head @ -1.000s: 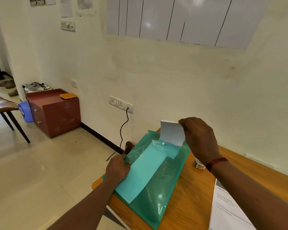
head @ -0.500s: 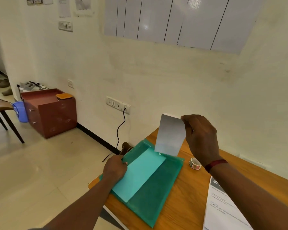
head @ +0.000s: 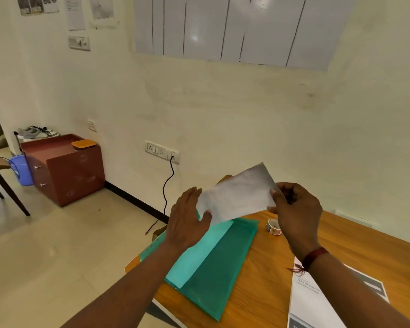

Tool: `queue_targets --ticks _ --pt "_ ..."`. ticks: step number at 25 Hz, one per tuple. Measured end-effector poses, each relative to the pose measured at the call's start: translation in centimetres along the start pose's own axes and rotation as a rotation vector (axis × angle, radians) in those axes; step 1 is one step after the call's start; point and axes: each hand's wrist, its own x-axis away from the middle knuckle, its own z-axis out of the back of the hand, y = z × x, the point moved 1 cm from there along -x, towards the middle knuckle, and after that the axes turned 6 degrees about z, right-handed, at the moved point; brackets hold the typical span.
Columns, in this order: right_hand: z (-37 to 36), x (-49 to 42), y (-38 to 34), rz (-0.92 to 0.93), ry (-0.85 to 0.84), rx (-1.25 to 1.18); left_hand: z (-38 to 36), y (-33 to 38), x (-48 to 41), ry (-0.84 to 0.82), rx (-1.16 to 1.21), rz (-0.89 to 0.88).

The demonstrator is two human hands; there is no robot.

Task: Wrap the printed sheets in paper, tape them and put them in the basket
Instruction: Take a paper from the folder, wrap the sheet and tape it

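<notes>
printed sheet partly under the right forearm, off the bottom edge, its small text illegible

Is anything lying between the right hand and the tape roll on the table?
Nothing visible does. The tape roll sits on the bare table right of the green folder, close below the right hand. That hand and the left hand both pinch the white paper, though.

Two hands, one held paper, one folder
</notes>
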Motion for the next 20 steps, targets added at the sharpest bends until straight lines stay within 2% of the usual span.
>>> queue_targets --ticks 3,6,9,14,20 --pt "2.9 2.7 1.2 -0.246 0.081 -0.182 -0.8 4.0 1.8 -0.010 -0.060 -0.273" --pt "6.2 6.2 3.4 -0.453 0.118 -0.295 -3.1 8.1 4.5 -0.176 -0.157 -0.476" --pt "9.4 9.3 5.6 -0.576 0.219 -0.334 -6.6 10.4 6.8 -0.340 -0.270 -0.624" --pt "13.8 12.2 8.6 -0.652 0.341 -0.348 -11.7 12.4 9.3 -0.552 -0.340 -0.668" --pt "17.7 11.3 10.5 -0.635 0.265 -0.372 -15.0 15.3 10.1 -0.653 -0.371 -0.667"
